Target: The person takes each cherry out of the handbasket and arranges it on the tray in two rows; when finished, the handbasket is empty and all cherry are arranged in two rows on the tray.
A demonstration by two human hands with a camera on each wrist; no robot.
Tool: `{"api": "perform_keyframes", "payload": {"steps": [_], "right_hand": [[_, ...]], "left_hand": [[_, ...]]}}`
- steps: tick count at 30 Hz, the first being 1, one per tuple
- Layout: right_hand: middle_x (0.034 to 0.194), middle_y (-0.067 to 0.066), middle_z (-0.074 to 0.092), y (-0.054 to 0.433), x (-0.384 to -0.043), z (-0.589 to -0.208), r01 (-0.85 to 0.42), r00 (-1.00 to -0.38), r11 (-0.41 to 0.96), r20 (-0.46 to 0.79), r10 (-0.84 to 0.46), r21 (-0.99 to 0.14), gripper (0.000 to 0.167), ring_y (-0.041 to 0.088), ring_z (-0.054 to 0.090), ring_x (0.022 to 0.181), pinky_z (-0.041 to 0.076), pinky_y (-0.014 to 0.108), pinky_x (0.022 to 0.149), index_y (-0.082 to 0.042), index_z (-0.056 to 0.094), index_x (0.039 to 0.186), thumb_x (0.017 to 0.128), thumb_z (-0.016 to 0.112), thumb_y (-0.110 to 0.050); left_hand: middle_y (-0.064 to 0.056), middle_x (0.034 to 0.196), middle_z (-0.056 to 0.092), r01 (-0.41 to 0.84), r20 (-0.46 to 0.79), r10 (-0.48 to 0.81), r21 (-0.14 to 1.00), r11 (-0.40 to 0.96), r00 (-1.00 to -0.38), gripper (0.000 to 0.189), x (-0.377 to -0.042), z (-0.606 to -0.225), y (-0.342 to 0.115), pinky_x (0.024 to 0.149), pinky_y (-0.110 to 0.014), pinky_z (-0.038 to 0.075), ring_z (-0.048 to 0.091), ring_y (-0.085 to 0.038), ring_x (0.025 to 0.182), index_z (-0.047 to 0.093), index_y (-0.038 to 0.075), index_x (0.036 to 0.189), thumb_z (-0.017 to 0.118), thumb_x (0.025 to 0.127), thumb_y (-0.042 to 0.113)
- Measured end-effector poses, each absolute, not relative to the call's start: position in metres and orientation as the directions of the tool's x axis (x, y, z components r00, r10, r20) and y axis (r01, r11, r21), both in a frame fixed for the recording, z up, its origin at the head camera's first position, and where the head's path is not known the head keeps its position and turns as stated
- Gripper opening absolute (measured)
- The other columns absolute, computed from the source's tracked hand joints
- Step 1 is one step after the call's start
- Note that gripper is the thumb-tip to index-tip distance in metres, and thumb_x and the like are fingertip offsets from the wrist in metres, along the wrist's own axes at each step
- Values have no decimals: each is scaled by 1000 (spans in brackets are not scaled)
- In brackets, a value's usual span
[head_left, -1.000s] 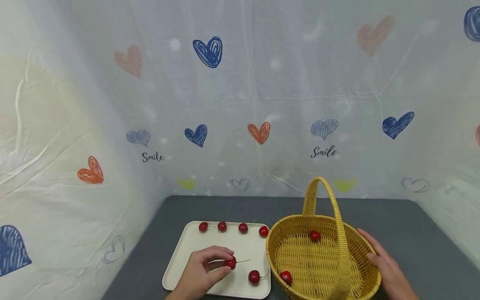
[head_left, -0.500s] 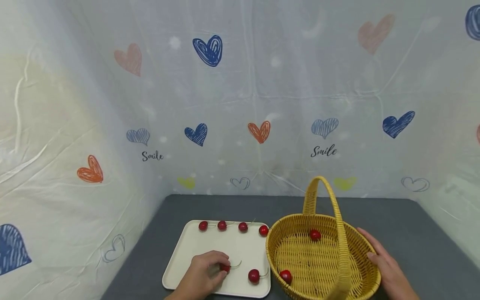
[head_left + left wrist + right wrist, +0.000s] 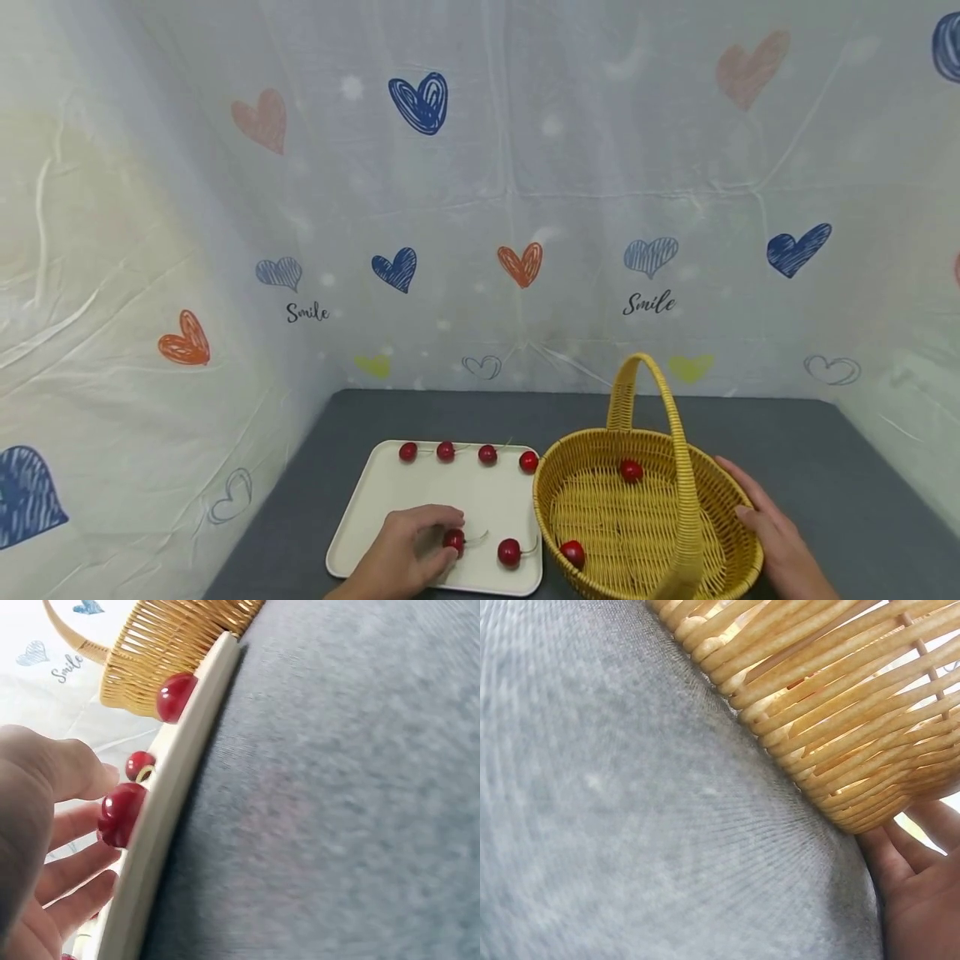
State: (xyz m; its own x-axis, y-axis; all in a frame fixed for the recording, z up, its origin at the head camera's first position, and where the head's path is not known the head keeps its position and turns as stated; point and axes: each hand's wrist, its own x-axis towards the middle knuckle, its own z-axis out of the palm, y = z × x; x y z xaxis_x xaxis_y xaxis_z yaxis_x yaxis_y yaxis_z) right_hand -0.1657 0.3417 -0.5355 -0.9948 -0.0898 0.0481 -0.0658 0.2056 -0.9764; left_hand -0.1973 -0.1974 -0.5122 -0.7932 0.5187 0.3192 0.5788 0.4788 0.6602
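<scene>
My left hand (image 3: 408,550) is low over the cream tray (image 3: 360,521), thumb and fingers spread around a red cherry (image 3: 453,541) that sits on the tray with its stem pointing right. In the left wrist view a gap shows between the thumb and that cherry (image 3: 122,815). To its right on the tray lies another cherry (image 3: 509,552). My right hand (image 3: 780,533) holds the yellow wicker basket (image 3: 551,508) at its right side, thumb over the rim and fingers along the outer wall. Inside the basket are two cherries, one at the back (image 3: 631,471) and one at the front left (image 3: 573,554).
Several cherries (image 3: 446,452) line the tray's far edge, the rightmost one (image 3: 528,462) close by the basket's rim. The basket's tall arched handle (image 3: 678,450) rises over its middle. Behind the grey table (image 3: 450,408) hangs a pale sheet (image 3: 480,167) printed with hearts.
My left hand has lowered the pinched cherry toward the front of the tray and let it go, its fingers now parted. The right hand and basket have stayed in place.
</scene>
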Motion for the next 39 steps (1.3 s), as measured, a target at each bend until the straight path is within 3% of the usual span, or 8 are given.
{"api": "perform_keyframes", "payload": {"steps": [6,10,14,21,27,31,34,39], "right_hand": [[143,-39,37,343,-167,-538,-65,-995,205,48,-87,-977,61,-11,62,120,66,32,83,-16,10,178,122,30,-32],[142,-40,37,344,-167,-540,-49,-996,187,34,-86,-981,61,-10,63,119,67,34,83,-18,10,178,122,30,-33],[141,-40,38,345,-167,-541,-40,-996,182,25,-83,-983,62,-7,65,118,67,36,82,-19,9,178,122,30,-34],[139,-41,40,344,-168,-541,-45,-997,178,32,-77,-983,61,-1,69,114,68,41,79,-19,11,178,122,30,-34],[143,-36,38,342,-166,-539,-62,-995,177,46,-92,-982,61,1,70,113,68,44,78,-17,9,178,122,29,-32],[156,-16,36,339,-165,-536,-19,-998,192,8,-59,-981,61,0,70,112,68,43,79,-20,13,178,122,31,-35],[160,-7,32,337,-165,-535,-1,-999,209,-8,-42,-978,61,-2,68,113,67,41,80,-22,14,178,122,32,-37],[151,-21,35,338,-164,-533,-21,-999,215,11,-48,-976,60,-3,68,114,67,40,80,-20,14,178,122,31,-35]], "left_hand": [[-3,124,81,585,365,493,689,427,-790,32,-197,-502,-190,97,-37,66,79,-20,110,78,12,127,83,96,8],[-12,129,80,488,290,501,810,326,-815,34,-197,-488,-176,103,-45,64,77,-31,118,77,12,132,82,98,11],[-14,134,77,383,216,540,898,216,-813,33,-196,-470,-155,109,-42,61,76,-26,123,76,17,135,78,103,17],[-6,136,78,455,273,626,878,148,-730,34,-201,-456,-117,110,-28,57,74,-12,124,76,18,137,77,103,17],[1,133,79,620,302,750,764,179,-589,33,-208,-441,-83,104,-29,61,73,-5,119,76,18,138,76,105,21],[6,126,81,753,237,823,585,303,-516,29,-212,-428,-60,96,-17,59,73,2,113,79,18,133,77,104,23],[7,121,82,814,192,843,436,385,-502,28,-213,-421,-42,93,-11,56,74,1,110,81,17,129,79,103,23],[10,101,82,799,-2,837,297,524,-548,21,-214,-415,-18,77,-9,54,70,4,83,86,16,115,85,96,26]]}}
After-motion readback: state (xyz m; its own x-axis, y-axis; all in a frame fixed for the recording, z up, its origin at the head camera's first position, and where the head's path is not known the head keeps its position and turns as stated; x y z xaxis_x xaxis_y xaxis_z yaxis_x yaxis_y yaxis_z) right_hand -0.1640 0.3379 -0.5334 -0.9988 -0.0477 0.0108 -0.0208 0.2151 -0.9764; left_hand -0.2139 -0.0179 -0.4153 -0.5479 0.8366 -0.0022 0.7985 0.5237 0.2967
